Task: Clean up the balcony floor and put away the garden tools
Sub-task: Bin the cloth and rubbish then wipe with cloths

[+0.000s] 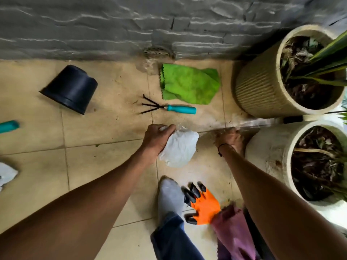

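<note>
Left hand curled round a crumpled white bag, held low over the beige tiles. Thin, soft, light stuff; best gathered at the bunched top. Right hand blurred down by the pale pot; cannot tell its grip, possibly sweeping dirt. Rake lying flat just beyond the bag: stiff black prongs, smooth teal handle, best taken by the handle. Limp green cloth nearby.
</note>
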